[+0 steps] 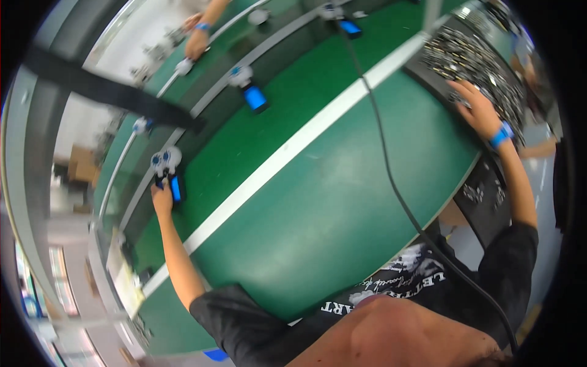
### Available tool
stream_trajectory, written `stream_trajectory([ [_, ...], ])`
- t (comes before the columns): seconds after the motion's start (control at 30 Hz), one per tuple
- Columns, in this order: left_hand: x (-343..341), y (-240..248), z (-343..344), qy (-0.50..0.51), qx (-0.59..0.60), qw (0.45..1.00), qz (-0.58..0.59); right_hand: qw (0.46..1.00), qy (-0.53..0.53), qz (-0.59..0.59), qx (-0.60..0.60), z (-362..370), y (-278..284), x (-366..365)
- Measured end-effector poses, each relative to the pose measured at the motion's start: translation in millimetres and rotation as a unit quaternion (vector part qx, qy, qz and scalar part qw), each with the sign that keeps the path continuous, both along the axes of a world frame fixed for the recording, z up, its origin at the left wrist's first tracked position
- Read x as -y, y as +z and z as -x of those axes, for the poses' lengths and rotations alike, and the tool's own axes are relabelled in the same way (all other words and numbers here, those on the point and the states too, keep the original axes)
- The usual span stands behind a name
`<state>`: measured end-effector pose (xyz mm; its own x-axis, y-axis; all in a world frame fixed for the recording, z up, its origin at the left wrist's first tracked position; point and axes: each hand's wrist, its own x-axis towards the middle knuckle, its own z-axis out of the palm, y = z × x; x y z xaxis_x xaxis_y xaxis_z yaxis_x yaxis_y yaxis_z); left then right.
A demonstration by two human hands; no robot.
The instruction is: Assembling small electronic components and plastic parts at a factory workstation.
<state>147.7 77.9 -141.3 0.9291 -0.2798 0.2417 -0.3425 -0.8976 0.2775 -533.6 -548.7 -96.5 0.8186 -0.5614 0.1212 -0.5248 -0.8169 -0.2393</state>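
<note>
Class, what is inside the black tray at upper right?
Inside the black tray lies a heap of small, shiny parts. The right hand covers some, and the heap hides the bottom.

The person is wearing a black, short-sleeved fabric T-shirt (293, 333); across its chest a white print (403, 272) is mixing bold block lettering, thin slanted script and pale patches. The black left sleeve (235, 318) is creasing into soft folds, and both sleeves are leaving the forearms bare. A bright blue band (501, 136) is circling the right wrist.
</note>
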Motion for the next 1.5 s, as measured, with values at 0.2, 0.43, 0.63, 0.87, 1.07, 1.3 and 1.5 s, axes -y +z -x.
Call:
stream_trajectory([
  [0.2, 123, 7, 97, -0.096, 0.009, 0.994, -0.058, 0.995, 0.055, -0.003, -0.084, 11, -3, 55],
  [0.43, 131, 51, 183, -0.015, -0.027, 0.997, -0.074, 0.981, 0.172, 0.012, -0.092, 29, 7, 79],
  [0.63, 53, 77, 306, 0.039, 0.021, 0.998, -0.047, 0.984, 0.163, 0.073, 0.027, 31, 0, 88],
  [0.87, -22, 70, 396, 0.083, -0.026, 0.996, -0.027, 0.948, 0.247, -0.057, 0.19, -51, 7, 46],
  [1.07, 91, 90, 376, -0.046, 0.119, 0.987, -0.103, 0.892, 0.292, -0.274, 0.21, -108, 4, -30],
  [1.3, 243, 40, 176, -0.116, -0.041, 0.981, 0.148, 0.881, 0.23, -0.295, 0.288, -151, -53, -115],
  [1.5, 283, 2, 124, -0.074, -0.077, 0.973, 0.206, 0.841, 0.181, -0.428, 0.276, -144, -48, -130],
])
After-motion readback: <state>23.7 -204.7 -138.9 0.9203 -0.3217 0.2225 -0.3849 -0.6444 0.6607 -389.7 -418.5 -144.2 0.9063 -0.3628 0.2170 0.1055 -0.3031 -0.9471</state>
